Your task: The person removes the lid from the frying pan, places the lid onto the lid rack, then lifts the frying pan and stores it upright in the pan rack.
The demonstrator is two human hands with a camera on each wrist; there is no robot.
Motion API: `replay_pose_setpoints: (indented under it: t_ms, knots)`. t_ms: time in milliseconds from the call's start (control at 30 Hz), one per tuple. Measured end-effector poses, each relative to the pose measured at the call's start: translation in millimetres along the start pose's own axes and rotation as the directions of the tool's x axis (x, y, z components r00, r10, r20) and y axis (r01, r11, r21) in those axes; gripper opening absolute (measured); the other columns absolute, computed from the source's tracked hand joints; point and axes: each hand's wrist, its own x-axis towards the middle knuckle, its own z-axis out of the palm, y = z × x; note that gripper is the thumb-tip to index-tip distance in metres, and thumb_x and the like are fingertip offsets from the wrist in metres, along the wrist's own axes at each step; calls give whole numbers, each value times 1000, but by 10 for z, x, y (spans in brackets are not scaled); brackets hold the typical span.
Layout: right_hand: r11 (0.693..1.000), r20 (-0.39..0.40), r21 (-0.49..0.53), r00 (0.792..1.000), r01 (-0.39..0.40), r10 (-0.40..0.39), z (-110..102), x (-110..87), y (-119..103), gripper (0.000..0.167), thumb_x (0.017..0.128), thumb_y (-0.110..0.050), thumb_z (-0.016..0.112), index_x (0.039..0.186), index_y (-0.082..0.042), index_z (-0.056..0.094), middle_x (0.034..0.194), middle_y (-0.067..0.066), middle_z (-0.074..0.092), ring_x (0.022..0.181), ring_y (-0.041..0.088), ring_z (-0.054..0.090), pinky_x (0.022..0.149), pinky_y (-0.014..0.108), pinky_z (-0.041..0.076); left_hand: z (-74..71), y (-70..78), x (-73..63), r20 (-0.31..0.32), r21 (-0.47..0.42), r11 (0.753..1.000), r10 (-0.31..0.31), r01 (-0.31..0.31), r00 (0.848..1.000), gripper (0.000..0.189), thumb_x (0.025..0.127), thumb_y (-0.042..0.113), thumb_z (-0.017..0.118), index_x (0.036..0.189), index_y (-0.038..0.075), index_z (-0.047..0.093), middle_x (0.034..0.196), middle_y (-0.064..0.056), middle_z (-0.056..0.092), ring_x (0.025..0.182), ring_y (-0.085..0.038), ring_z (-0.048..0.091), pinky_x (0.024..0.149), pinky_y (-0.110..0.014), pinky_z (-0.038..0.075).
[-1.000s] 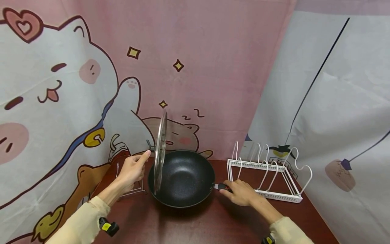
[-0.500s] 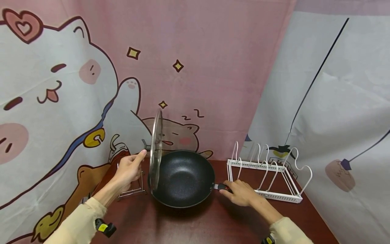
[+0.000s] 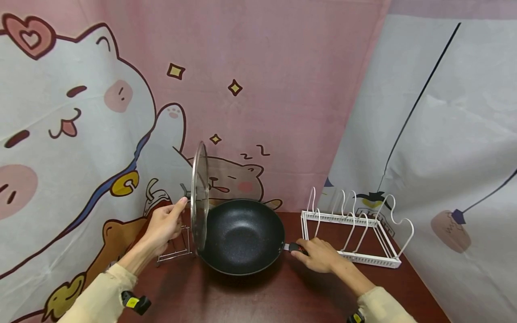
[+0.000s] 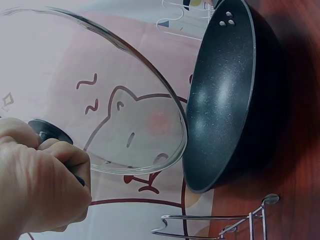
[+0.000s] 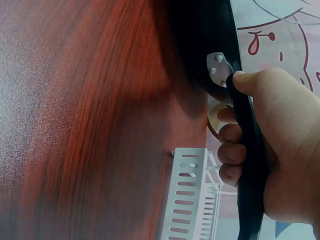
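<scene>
My left hand grips the dark knob of a glass pot lid with a metal rim. The lid stands nearly upright on edge over the left side of a black wok; in the left wrist view its lower rim overlaps the wok's edge. My right hand is wrapped round the wok's black handle, thumb laid along it near the riveted bracket. The inside of the wok shows a dark, speckled surface with nothing in it.
A white rack with upright wire dividers stands on the red-brown table to the right, behind my right hand. A chrome wire stand is at the left, partly hidden by my left hand. A cartoon-printed curtain hangs behind.
My left hand has moved left with the lid, which now covers less of the wok in the head view. The right hand and the wok have stayed in place.
</scene>
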Motion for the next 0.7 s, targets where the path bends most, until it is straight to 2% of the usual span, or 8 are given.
replay_pose_setpoints:
  t_ms: [300,600,700]
  knots:
    - [1000,7,1,1000,6,-6,-1,7,-5,34,110,-49,70,106,-16,72,69,-12,49,61,4,45,54,27,33,-86,0,-1,-17,-17,1000,2,-2,1000,63,110,67,61,79,16,42,54,13,30,47,-5,23,47,-24,24]
    - [1000,0,1,1000,8,-8,4,0,3,34,109,-51,70,106,-17,72,69,-12,49,62,4,46,54,27,35,-152,6,-12,-34,-39,999,-2,0,999,60,112,66,59,88,11,50,55,13,30,46,-3,24,46,-23,26]
    - [1000,-1,1,1000,7,-7,6,1,5,33,109,-51,71,105,-19,71,69,-12,49,62,4,46,54,27,35,-180,3,-11,-46,-68,998,-10,7,999,59,112,65,60,85,13,50,54,13,31,46,-3,25,45,-22,26]
